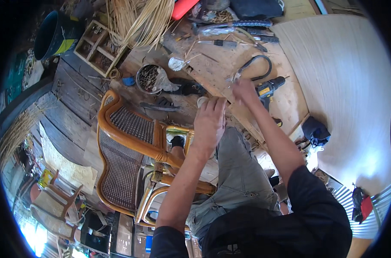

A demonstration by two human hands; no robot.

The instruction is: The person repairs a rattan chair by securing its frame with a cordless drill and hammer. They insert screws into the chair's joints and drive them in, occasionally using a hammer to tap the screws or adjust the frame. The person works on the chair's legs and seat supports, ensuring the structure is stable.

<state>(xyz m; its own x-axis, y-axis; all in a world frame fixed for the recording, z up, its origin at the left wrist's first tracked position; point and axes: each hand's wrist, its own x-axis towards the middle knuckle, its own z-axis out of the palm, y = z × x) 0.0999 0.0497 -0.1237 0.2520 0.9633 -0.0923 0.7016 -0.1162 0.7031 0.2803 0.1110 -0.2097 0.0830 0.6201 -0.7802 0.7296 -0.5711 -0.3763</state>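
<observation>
My left hand (pixel 210 120) is closed around a small pale round object (pixel 201 101), mostly hidden under its fingers, just above my knee. At the edge of the wooden board, my right hand (pixel 245 92) has its fingers curled together; whatever they may hold is hidden. Right beyond those fingertips lies a small metal tool (pixel 235 77), too small to name. A black and yellow cordless drill (pixel 267 87) rests beside my right wrist, and a looped black cord (pixel 267 65) lies behind it.
A cane-panelled rattan armchair (pixel 104 129) stands at my left. A metal bowl of short bits (pixel 149 78), a divided wooden box (pixel 92 51) and a bundle of cane strips (pixel 137 21) are farther off. Knives (pixel 221 43) lie on the board (pixel 285 69). A large pale sheet (pixel 341 77) spans the right.
</observation>
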